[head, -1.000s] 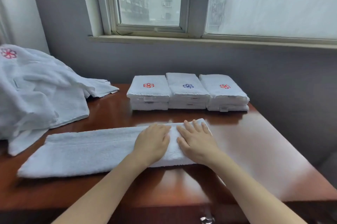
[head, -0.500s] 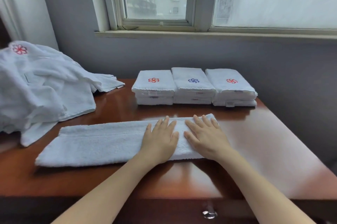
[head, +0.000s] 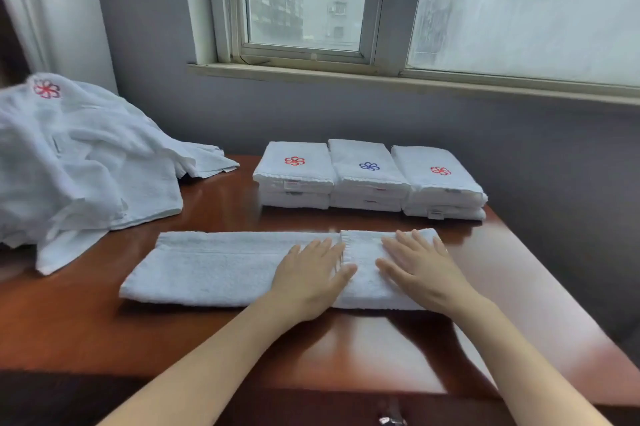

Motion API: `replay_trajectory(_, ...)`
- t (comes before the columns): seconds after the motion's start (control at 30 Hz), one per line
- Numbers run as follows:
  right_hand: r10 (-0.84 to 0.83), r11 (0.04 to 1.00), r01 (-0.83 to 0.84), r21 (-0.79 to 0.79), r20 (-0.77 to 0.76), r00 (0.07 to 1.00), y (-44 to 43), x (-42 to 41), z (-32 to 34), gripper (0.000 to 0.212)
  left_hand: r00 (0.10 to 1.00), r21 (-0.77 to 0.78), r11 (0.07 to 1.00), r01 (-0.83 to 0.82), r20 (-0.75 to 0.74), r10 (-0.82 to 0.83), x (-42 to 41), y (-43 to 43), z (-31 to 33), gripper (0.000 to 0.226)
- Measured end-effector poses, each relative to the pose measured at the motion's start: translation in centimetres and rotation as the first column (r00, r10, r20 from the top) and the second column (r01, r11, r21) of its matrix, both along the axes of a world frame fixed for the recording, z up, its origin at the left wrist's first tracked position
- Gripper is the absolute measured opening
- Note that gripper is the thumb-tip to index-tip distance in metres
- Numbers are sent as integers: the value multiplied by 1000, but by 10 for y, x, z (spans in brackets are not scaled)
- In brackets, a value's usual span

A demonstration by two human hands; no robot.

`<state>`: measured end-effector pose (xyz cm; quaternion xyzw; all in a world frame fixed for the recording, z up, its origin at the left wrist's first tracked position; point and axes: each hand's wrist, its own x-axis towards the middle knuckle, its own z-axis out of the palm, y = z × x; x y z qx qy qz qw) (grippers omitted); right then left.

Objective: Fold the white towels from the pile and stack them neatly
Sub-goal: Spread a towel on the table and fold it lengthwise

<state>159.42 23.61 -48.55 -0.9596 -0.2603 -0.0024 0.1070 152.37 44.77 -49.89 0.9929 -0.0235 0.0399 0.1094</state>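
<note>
A white towel (head: pixel 221 266) lies as a long narrow strip across the middle of the table, its right end doubled over. My left hand (head: pixel 311 278) rests flat on the strip beside the fold's edge. My right hand (head: pixel 420 269) lies flat on the doubled right end. Both palms face down with fingers spread, gripping nothing. At the left, a loose pile of white towels (head: pixel 69 162) is heaped. Three stacks of folded towels (head: pixel 369 176) stand side by side at the back, each with a flower emblem on top.
The reddish wooden table (head: pixel 519 287) ends at the right and front; a drawer handle (head: pixel 391 418) shows at the bottom. A grey wall and window sill (head: pixel 381 80) lie behind the stacks. A curtain (head: pixel 45 9) hangs at the far left.
The view has shifted so the towel and stacks sit further right and higher. Both hands stay pressed flat on the towel's right end, now a little further apart.
</note>
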Motion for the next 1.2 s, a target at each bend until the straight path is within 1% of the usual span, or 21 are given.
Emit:
replay_trajectory(0.07,53,991,-54,124,8,999,15,-12,4,59,999,28,999,-40,6,40,-19,28,-5,60)
replay_trajectory(0.13,163,967,-167,191,37,986,42,-26,7,57,996,34,995,-93,5,93,-36,55,-8,61)
replay_trajectory(0.2,275,934,-280,222,56,960,77,-40,8,53,986,45,985,-168,0,168,-47,81,-10,61)
replay_trajectory(0.27,353,904,-356,236,57,934,114,-51,7,50,965,51,964,-262,-9,263,-56,105,-10,61)
replay_trajectory(0.37,408,885,-404,231,32,913,160,-63,0,48,918,106,914,-391,-23,395,-69,140,-11,62)
replay_trajectory(0.43,426,881,-416,226,6,905,184,-67,-5,48,888,134,884,-447,-48,457,-77,162,-11,65)
replay_trajectory(0.57,432,887,-428,172,14,902,218,-73,-14,47,854,37,865,-500,-147,500,-86,188,-12,73)
replay_trajectory(0.63,415,906,-415,89,19,910,228,-74,-21,49,832,0,841,-541,-148,535,-87,195,-14,75)
replay_trajectory(0.7,401,916,-401,20,20,916,232,-73,-27,53,787,-14,793,-609,-135,602,-88,199,-15,77)
replay_trajectory(0.8,398,917,-399,5,48,916,232,-71,-31,54,758,-77,755,-651,-101,644,-92,204,-17,76)
replay_trajectory(0.9,397,917,-398,9,70,915,232,-72,-32,54,765,-151,750,-644,-131,631,-93,210,-11,72)
replay_trajectory(0.97,401,915,-403,11,70,913,231,-72,-31,54,772,-180,751,-636,-144,619,-92,212,-6,66)
replay_trajectory(1.07,407,911,-410,38,66,911,230,-73,-30,55,778,-231,745,-626,-118,618,-93,210,-1,57)
replay_trajectory(1.13,409,908,-412,75,52,911,228,-73,-29,54,776,-245,743,-623,-73,626,-94,207,5,43)
replay_trajectory(1.17,411,904,-413,109,38,911,228,-73,-27,52,778,-288,736,-612,-51,627,-93,206,9,35)
replay_trajectory(1.2,412,898,-410,158,18,911,227,-73,-24,51,781,-367,719,-590,-37,623,-93,204,14,31)
